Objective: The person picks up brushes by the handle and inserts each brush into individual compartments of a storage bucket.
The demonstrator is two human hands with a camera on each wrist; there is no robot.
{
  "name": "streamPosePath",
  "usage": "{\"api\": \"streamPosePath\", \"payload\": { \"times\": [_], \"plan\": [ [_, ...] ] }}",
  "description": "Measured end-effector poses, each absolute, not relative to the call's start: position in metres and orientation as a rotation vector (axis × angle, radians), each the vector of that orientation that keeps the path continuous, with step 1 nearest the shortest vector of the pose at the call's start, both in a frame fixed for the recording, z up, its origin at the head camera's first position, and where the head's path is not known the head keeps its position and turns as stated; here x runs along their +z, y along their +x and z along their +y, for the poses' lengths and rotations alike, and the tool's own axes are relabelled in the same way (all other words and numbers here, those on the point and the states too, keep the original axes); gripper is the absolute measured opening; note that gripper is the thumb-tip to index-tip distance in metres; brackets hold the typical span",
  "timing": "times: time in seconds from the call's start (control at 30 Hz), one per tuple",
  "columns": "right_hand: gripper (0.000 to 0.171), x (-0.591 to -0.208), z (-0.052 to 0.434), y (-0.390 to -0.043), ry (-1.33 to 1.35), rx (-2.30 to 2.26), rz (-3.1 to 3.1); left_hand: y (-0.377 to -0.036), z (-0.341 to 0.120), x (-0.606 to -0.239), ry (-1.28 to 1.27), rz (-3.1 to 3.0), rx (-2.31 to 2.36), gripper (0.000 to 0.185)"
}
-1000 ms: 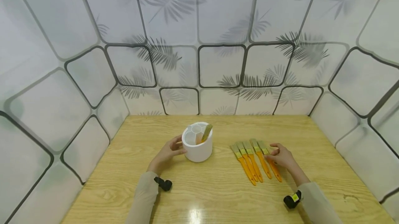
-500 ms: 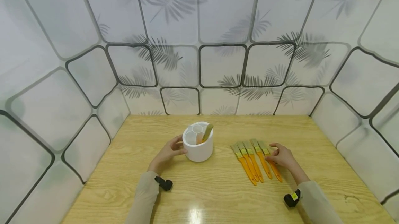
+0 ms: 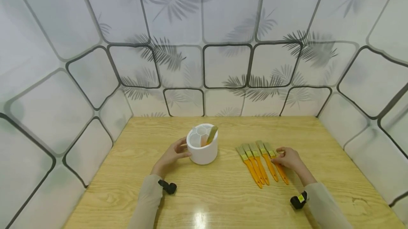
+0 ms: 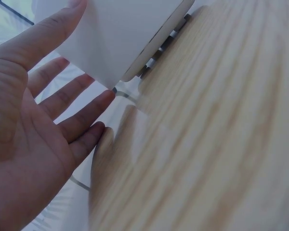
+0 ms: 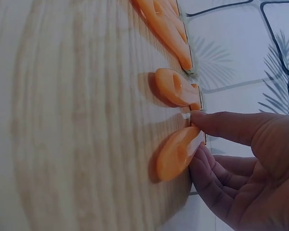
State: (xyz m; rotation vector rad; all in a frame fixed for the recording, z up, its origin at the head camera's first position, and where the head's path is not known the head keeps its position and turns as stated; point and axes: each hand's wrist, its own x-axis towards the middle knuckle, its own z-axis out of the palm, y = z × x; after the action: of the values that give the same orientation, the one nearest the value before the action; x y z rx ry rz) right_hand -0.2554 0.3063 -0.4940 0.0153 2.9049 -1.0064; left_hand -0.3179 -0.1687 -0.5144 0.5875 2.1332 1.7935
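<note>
Paintbrushes [image 3: 260,167] well inside table edges [image 3: 239,118]

Even light, one glare
From here the tabletop [image 3: 223,200] gleams white at the near side; both wrist views look dim and bluish.

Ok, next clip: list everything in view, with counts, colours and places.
Divided holder: 1, white, standing on the table, left of the loose brushes
Brush in the holder: 1, tan bristles, orange lower part, leaning in a right-hand compartment
Loose brushes: 5, orange handles, tan bristles, side by side on the table
Table: 1, light wood, under everything
Patterned backdrop: pale with grey outlines and leaf prints, behind and at both sides
Wrist cameras: 2, black, one per wrist
Sleeves: 2, beige, on the forearms
Left grip: 1, at the holder's left side
Right grip: 1, pinching the rightmost brush
</note>
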Motion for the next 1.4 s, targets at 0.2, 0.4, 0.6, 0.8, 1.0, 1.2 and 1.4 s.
{"api": "streamPosePath", "payload": {
  "times": [0.2,0.4,0.6,0.8,1.0,1.2,1.4],
  "plan": [
    [0.062,-0.4939,0.3080,-0.2561,0.017,-1.010,2.893,-0.3192,-0.1683,-0.5160,0.593,2.123,1.799,0.073],
    [0.056,-0.4948,0.3092,-0.2559,0.008,-1.043,2.890,-0.3190,-0.1679,-0.5163,0.590,2.110,1.814,0.071],
    [0.051,-0.4943,0.3098,-0.2554,-0.028,-1.043,2.906,-0.3185,-0.1680,-0.5156,0.598,2.100,1.826,0.070],
    [0.045,-0.4952,0.3087,-0.2543,-0.004,-1.062,2.901,-0.3200,-0.1678,-0.5171,0.589,2.099,1.817,0.068],
    [0.039,-0.4968,0.3081,-0.2539,0.039,-1.149,2.863,-0.3206,-0.1678,-0.5171,0.588,2.086,1.810,0.071],
    [0.040,-0.4968,0.3087,-0.2545,0.051,-1.170,2.851,-0.3207,-0.1675,-0.5175,0.593,2.087,1.814,0.070],
    [0.041,-0.4934,0.3074,-0.2552,0.073,-1.181,2.833,-0.3188,-0.1682,-0.5173,0.603,2.114,1.806,0.070]
  ]
}}
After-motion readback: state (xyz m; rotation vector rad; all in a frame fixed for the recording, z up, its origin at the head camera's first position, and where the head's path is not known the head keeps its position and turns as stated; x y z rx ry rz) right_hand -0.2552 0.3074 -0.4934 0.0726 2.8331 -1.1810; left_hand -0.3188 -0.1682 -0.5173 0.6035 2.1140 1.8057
